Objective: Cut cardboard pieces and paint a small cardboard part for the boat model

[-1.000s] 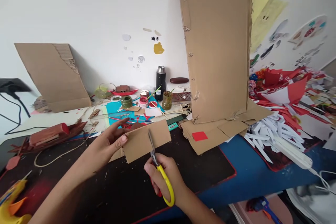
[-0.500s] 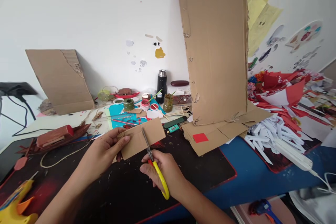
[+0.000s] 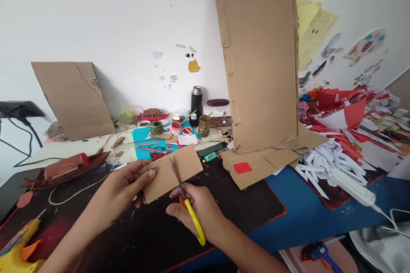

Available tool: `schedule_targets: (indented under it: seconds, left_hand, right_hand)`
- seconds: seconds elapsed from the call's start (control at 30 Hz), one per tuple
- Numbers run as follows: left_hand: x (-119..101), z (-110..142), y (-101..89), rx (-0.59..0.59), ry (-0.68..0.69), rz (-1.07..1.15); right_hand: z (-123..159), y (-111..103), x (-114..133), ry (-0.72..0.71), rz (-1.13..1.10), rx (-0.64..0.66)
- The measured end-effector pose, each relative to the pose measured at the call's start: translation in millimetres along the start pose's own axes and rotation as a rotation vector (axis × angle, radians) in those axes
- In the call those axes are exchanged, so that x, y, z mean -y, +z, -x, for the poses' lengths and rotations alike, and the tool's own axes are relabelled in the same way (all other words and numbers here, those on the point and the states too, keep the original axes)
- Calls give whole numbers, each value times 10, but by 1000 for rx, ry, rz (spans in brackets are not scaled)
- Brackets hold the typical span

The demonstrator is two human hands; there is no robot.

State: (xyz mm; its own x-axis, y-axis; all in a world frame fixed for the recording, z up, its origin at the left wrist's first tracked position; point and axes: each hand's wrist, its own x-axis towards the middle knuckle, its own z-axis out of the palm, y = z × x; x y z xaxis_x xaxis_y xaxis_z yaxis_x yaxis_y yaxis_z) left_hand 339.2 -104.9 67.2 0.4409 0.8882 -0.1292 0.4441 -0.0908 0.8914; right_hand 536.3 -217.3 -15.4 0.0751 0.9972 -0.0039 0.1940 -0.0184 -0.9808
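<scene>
A: What's the main thing rn?

B: I see a small cardboard piece (image 3: 171,172), held up just above the black mat (image 3: 243,204) on the tabletop (image 3: 320,217), near the front middle.

A: Who holds it?

B: My left hand (image 3: 123,187) is closed on its left end, thumb on top, fingers under. My right hand (image 3: 197,211) is wrapped round the yellow scissors (image 3: 187,204). The blades sit partway into the piece, approx. in its middle, pointing up and away from me.

A: And around that?

B: Just behind, a blue paper (image 3: 142,136) w/ small paint jars (image 3: 176,127) and a black flask (image 3: 196,101). To the right, a big cardboard sheet (image 3: 259,59) stands up vs. the wall, w/ a red square (image 3: 242,167) on the flat cardboard at its foot. Further right, white paper strips (image 3: 323,162) and red paper scraps (image 3: 342,119). To the left, a brown model boat (image 3: 65,166), another cardboard sheet (image 3: 72,98) leaning on the wall, and a yellow glue gun (image 3: 16,249) at the near corner.
</scene>
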Motion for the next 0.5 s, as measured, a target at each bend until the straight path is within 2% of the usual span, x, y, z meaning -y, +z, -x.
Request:
schedule_targets:
  seconds: [0.13,0.27,0.5]
  left_hand:
    - [33,13,20,-119,-49,-36]
    - [55,63,49,-109,-33,-69]
    - [92,98,64,-138,36,-194]
  right_hand:
    - [4,27,8,4,59,5]
    - [13,43,-17,-12,101,-4]
    - [7,88,-40,21,33,-20]
